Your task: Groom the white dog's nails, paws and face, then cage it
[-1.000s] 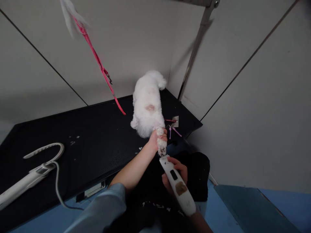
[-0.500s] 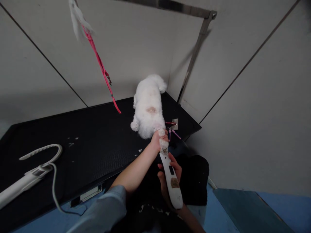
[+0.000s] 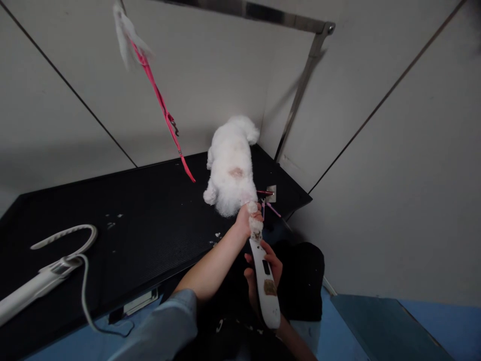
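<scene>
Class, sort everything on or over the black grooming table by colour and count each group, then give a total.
White: 3 – dog, clipper, corded tool
Pink: 1 – leash
Purple: 1 – small tool at the table edge
Total: 5

Place: a pet grooming room.
Desk: a black ribbed-mat desk (image 3: 150, 215) set into a corner of plain grey walls.
Frame: a steel post and overhead arm (image 3: 300, 85) rising from the far desk edge.
Leash: a pink leash (image 3: 165, 118) hanging from above.
Animal: a small white fluffy dog (image 3: 230, 165) standing on the desk.
Tools: a white clipper (image 3: 266, 283); a corded white tool (image 3: 41, 278) lying at the left.
Debris: white fur tufts (image 3: 112, 220) scattered on the mat.
</scene>
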### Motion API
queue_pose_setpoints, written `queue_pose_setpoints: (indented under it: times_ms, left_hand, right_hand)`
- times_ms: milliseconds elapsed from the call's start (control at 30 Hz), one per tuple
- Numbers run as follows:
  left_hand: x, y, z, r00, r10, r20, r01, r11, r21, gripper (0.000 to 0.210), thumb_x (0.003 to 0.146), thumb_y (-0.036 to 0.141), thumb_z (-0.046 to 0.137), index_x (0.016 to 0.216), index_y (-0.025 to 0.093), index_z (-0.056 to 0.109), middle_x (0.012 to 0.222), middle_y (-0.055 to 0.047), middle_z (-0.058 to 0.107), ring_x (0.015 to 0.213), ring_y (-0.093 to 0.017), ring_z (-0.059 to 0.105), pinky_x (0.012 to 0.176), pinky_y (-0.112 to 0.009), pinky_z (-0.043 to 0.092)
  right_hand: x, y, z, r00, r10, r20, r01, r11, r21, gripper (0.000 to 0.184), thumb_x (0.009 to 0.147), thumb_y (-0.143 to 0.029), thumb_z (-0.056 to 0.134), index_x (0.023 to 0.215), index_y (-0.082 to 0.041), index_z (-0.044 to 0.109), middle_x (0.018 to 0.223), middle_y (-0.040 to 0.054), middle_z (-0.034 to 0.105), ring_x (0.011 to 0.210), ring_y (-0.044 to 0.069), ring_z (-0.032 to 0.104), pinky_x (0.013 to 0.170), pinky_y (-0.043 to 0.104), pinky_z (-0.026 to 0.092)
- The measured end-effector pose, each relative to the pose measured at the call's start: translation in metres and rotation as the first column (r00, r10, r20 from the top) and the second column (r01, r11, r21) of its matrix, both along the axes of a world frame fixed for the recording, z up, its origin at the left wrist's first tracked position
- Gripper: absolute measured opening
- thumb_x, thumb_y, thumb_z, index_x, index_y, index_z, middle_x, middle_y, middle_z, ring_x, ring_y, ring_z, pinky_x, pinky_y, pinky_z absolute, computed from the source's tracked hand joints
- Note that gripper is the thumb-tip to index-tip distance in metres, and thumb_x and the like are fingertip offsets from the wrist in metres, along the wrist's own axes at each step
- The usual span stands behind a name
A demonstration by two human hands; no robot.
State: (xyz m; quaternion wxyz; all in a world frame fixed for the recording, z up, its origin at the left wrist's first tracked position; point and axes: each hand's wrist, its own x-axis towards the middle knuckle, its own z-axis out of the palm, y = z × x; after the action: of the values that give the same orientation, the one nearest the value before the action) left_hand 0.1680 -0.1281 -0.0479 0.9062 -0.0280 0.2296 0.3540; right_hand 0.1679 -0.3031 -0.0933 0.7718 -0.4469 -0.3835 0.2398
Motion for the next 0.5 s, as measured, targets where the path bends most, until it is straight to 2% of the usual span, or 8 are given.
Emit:
queue_pose_setpoints:
  times_ms: [200,400,500]
  left_hand:
    - [0.0,0.0,-0.001,0.999,0.005,0.047,-0.004,0.999,-0.034,0.023,0.083,0.002,0.04,0.064,0.016,0.042,0.049,0.006,0.04,0.029,-0.003,0.028,0.034,-0.015,0.021]
    - [0.001,0.001,-0.007,0.998,0.0,0.058,0.002,0.999,-0.032,0.024,0.084,0.004,0.038,0.064,0.017,0.041,0.049,0.006,0.04,0.029,-0.003,0.028,0.035,-0.016,0.022]
    - [0.003,0.002,-0.012,0.998,-0.005,0.06,0.007,0.999,-0.034,0.025,0.085,0.006,0.039,0.063,0.018,0.04,0.046,0.006,0.036,0.029,-0.004,0.027,0.034,-0.016,0.022]
  right_hand:
    - [-0.001,-0.005,0.003,0.999,-0.006,-0.036,0.004,0.999,-0.046,0.045,0.08,-0.041,0.073,0.113,-0.028,0.047,0.134,0.0094,0.045,0.087,0.018,0.071,0.072,0.034,0.063]
    - [0.0,0.0,-0.005,1.0,-0.023,-0.003,0.023,0.998,-0.057,0.042,0.082,-0.039,0.07,0.114,-0.028,0.046,0.137,0.0111,0.042,0.086,0.018,0.07,0.07,0.035,0.063]
    - [0.0,0.007,-0.013,0.997,-0.028,0.073,0.034,0.996,-0.08,0.04,0.084,-0.034,0.067,0.116,-0.028,0.044,0.141,0.0122,0.038,0.099,0.021,0.067,0.077,0.038,0.062]
